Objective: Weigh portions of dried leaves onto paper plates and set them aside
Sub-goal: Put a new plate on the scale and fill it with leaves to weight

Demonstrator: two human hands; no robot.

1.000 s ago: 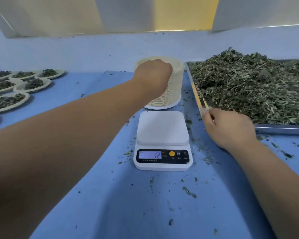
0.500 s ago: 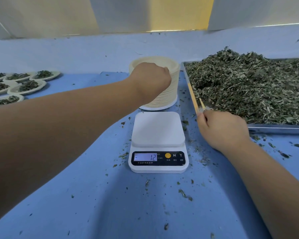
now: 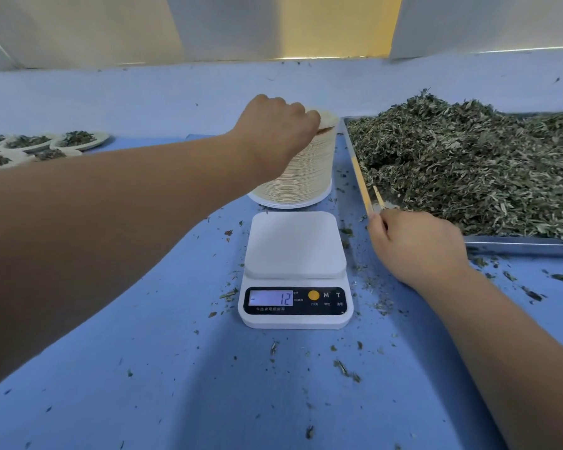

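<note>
Upper centre, the left hand (image 3: 277, 131) is pinching the top of the plate stack (image 3: 309, 170) with curled fingers; the right hand (image 3: 416, 245) is gripping a thin stick (image 3: 378, 196) (beside dried leaves (image 3: 468, 164) heaped upper right).

The left hand (image 3: 275, 126) pinches the top plate (image 3: 328, 120) of the stack (image 3: 309, 172) behind the scale (image 3: 294, 251); the right hand (image 3: 416, 245) grips a stick (image 3: 378, 196).

The scale (image 3: 295, 271) display reads "-12"; its buttons are marked "M" and "T".
</note>
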